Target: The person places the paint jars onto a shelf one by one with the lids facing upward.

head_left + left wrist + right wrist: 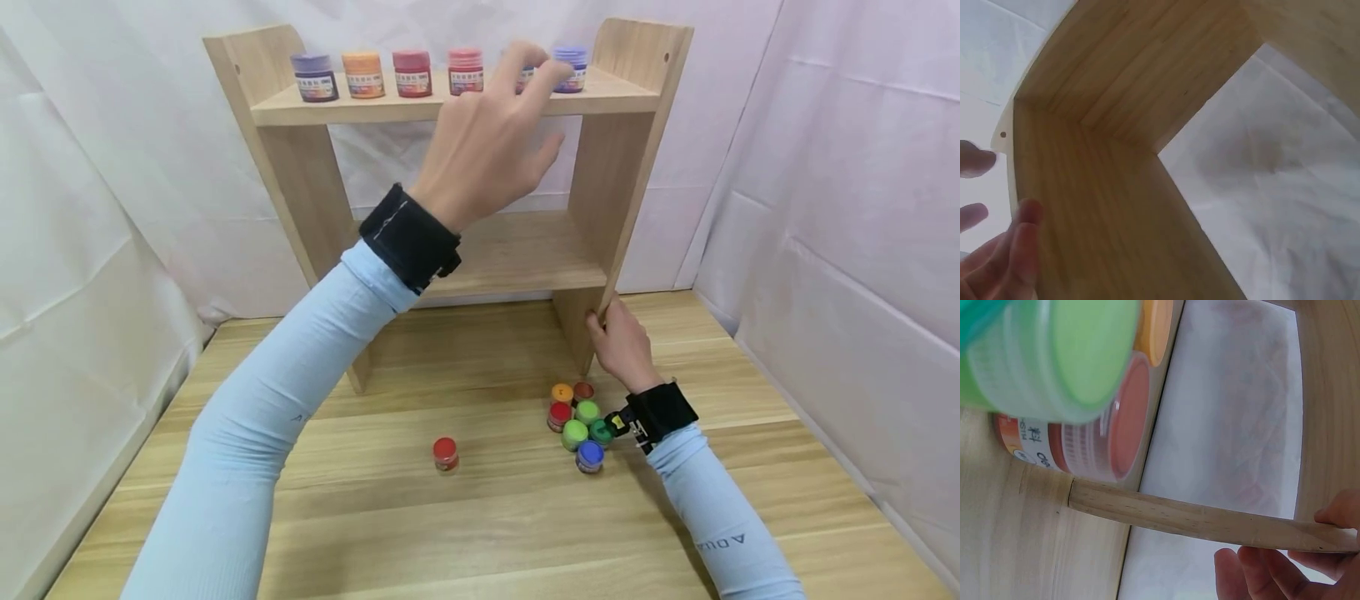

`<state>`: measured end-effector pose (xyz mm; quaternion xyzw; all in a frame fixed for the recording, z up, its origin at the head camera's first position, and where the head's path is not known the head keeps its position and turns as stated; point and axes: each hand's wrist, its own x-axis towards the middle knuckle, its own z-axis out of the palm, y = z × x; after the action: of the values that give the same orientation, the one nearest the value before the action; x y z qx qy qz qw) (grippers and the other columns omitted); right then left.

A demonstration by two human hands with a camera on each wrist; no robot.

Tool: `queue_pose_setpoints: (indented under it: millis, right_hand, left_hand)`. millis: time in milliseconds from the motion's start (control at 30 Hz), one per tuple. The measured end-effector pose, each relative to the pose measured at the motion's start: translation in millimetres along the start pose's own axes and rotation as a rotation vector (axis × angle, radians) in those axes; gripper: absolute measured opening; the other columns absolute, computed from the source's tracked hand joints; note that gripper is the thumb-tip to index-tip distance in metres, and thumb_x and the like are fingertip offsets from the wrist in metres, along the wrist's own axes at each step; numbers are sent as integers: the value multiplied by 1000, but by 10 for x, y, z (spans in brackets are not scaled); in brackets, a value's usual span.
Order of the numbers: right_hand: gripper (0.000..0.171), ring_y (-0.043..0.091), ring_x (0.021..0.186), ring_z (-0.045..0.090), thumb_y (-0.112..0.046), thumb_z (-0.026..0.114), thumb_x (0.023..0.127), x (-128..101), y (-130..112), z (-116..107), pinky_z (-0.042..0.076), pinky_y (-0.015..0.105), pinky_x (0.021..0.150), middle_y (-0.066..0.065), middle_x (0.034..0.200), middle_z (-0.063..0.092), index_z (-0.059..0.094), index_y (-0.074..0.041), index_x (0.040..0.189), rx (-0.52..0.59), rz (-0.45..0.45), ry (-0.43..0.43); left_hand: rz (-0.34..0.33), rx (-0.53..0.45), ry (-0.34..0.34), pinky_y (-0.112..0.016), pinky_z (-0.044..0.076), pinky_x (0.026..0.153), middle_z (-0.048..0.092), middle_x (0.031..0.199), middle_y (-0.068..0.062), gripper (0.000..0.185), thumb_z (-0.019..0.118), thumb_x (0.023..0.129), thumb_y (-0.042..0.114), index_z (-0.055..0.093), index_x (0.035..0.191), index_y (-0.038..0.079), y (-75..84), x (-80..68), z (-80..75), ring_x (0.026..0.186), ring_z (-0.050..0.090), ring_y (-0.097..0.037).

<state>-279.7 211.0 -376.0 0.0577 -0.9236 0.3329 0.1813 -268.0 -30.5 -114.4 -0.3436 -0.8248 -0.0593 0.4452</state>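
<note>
Left hand (487, 137) is raised to the top board of the wooden shelf (450, 104), fingers loosely spread at a mostly hidden jar (525, 77) between the red jar (465, 71) and blue jar (572, 68); contact cannot be told. Right hand (621, 342) grips the shelf's right side panel low down, beside a cluster of jars (581, 421) on the table (375, 517).

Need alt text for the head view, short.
A left hand reaches to jars on the top of a wooden shelf while the right hand grips its side panel; small paint jars cluster on the table below.
</note>
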Motion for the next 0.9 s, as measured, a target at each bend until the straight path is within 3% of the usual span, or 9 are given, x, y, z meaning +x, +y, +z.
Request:
queue_pose_setpoints:
  millis: [200,333,533,733,900]
  right_hand:
    - [53,48,115,67,-26,42,108,12,16,-34,58,60,77,30,142,56,37,1,153,2,3,-4]
    - [52,48,115,67,-27,42,108,12,22,-34,58,60,77,29,142,56,38,1,152,5,9,2]
    - [52,47,116,67,-27,42,108,-15,29,25,58,60,78,28,142,56,39,-1,152,14,18,-6]
    - [51,46,116,67,-26,43,108,-37,6,23,57,60,79,27,144,56,38,-2,153,12,20,-10]
    - [53,48,118,66,-26,42,108,-22,-8,-21,58,60,78,28,145,54,35,-1,155,12,14,-12]
  left_hand:
    - [45,-171,139,-29,40,53,63,131,-12,39,57,102,33,63,132,8,17,-306,109,58,51,-18]
    - [52,-287,153,-27,43,51,67,118,-12,31,63,100,27,66,121,5,39,-595,294,58,55,-14]
    - [46,-351,131,-23,42,48,69,105,-10,23,67,97,20,69,115,5,73,-1170,640,56,58,-10]
    - [-27,-453,88,-21,43,50,73,99,-8,17,68,96,16,72,110,6,99,-1664,857,56,57,-8]
    - [-93,-556,-27,-20,49,56,76,99,-5,14,67,98,16,73,109,9,126,-1956,959,59,62,-7]
